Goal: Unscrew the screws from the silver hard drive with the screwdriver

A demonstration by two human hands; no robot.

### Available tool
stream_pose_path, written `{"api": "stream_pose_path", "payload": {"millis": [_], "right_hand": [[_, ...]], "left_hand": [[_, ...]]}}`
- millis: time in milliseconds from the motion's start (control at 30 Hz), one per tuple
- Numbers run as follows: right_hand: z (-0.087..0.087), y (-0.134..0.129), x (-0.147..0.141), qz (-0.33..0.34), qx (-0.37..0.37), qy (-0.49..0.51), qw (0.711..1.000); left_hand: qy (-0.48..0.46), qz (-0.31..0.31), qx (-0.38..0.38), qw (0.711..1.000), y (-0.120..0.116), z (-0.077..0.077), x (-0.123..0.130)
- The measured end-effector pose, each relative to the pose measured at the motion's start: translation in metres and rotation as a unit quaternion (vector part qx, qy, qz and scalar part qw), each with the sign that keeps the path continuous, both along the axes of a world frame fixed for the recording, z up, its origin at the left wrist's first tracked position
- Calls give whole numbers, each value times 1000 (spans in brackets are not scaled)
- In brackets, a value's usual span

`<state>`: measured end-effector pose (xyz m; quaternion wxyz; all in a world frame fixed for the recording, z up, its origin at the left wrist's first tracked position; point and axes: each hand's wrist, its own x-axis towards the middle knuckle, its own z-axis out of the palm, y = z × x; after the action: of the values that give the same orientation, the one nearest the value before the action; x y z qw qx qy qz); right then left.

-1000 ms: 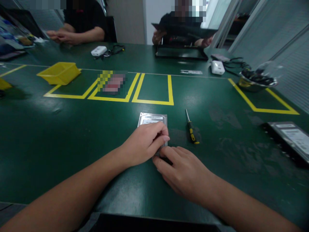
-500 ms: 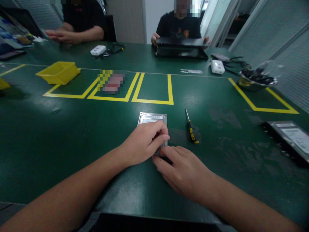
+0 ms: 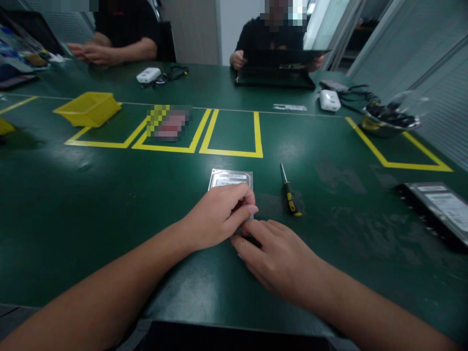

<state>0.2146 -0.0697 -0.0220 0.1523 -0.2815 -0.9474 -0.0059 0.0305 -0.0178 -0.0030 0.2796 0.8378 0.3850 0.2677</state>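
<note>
A silver drive with a label (image 3: 231, 176) lies flat on the green table, its near part covered by my hands. My left hand (image 3: 223, 212) rests over it, with thumb and fingers pressed together above the right edge; what they pinch, if anything, is hidden. At the near right corner of the drive, my right hand (image 3: 270, 248) has its thumb and fingers closed, and what is between them cannot be made out. A screwdriver with a black and yellow handle (image 3: 290, 201) lies to the right of the drive, touched by neither hand.
At the far right lies a larger drive (image 3: 444, 204). Further back stand a yellow bin (image 3: 89, 109), a bowl of cables (image 3: 389, 119) and white adapters (image 3: 329, 100). Across the table (image 3: 109, 195) sit two people, one holding a black panel (image 3: 285, 58).
The person across the table has tilted the black panel more upright. My hands have hardly moved, and the drive and screwdriver lie as before.
</note>
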Motion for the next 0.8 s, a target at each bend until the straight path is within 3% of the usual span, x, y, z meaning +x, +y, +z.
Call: {"api": "stream_pose_path", "payload": {"millis": [800], "right_hand": [[0, 0, 0, 3, 10, -4, 1000]], "left_hand": [[13, -9, 12, 1000, 1, 0, 0]]}}
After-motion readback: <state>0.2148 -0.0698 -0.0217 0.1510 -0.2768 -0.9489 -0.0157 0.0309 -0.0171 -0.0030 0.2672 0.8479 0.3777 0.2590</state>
